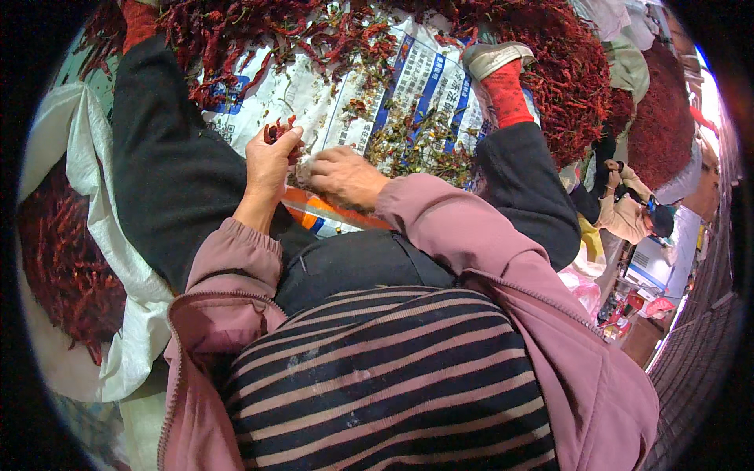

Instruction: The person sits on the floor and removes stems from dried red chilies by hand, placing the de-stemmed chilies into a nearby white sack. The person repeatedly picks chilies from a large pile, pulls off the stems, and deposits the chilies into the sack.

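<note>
My left hand (266,166) is raised between my legs with its fingers closed around a few dried red chili peppers (274,132). Some tips poke out above the thumb. Close on its right, my right hand (349,176) is slightly blurred, palm down with bent fingers; its fingertips are hidden, so what it holds does not show. Beneath both lies a white woven plastic sheet (330,126) printed with blue bands and writing. Chili stems and broken bits (427,144) are scattered over it, right of my hands. Loose dried chilies (318,44) cover its far part.
A tall heap of dried chilies (565,88) rises beyond my right foot (500,65). At my left stands an open white woven sack (112,200) of chilies. Another chili pile (660,112) lies farther right. A person (627,206) sits at the right, near a white box (651,259).
</note>
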The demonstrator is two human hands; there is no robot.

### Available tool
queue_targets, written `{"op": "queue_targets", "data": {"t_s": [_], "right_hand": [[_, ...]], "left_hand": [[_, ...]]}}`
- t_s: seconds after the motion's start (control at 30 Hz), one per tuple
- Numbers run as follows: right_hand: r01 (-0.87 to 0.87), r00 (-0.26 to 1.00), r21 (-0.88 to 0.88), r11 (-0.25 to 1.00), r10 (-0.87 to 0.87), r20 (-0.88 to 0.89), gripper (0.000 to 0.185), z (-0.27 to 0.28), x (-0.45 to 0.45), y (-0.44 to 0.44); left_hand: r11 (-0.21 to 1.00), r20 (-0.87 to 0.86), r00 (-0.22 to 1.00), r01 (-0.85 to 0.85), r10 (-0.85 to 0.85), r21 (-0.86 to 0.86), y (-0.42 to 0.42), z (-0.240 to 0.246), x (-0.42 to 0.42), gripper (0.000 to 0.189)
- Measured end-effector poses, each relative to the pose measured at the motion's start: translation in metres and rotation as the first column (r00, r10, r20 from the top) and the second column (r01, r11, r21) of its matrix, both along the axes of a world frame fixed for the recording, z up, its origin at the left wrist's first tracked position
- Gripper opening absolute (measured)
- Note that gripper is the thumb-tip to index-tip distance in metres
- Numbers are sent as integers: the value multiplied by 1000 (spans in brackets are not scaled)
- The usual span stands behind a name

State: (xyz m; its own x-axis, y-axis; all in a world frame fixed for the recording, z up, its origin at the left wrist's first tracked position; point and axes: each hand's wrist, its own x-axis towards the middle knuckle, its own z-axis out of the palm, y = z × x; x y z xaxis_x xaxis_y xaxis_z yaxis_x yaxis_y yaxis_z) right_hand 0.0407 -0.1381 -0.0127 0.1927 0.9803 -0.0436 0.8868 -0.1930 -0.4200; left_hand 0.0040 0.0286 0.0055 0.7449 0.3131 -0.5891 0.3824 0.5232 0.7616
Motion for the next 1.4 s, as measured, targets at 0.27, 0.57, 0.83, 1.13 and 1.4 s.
{"op": "queue_targets", "data": {"t_s": [0.27, 0.57, 0.83, 1.13, 1.4], "right_hand": [[130, 990, -249, 960, -115, 77, 27, 37, 35, -133], [347, 938, -243, 906, -331, 105, 40, 12, 67, -116], [320, 938, -380, 868, -347, -2, 35, 47, 78, -110], [638, 746, -23, 770, -609, 269, 46, 15, 216, -7], [617, 787, -274, 738, -578, 215, 32, 2, 194, -6]], "left_hand": [[997, 18, 997, 74, -75, 17, -5, -9, 3, 15], [998, -27, 998, 57, -58, -10, 0, -8, 1, 9], [997, -39, 996, 79, -79, 2, -6, -6, 6, 14], [993, -19, 993, 114, -114, -3, -5, -7, 9, 12], [983, -21, 984, 178, -177, 47, -4, -11, 11, 11]]}}
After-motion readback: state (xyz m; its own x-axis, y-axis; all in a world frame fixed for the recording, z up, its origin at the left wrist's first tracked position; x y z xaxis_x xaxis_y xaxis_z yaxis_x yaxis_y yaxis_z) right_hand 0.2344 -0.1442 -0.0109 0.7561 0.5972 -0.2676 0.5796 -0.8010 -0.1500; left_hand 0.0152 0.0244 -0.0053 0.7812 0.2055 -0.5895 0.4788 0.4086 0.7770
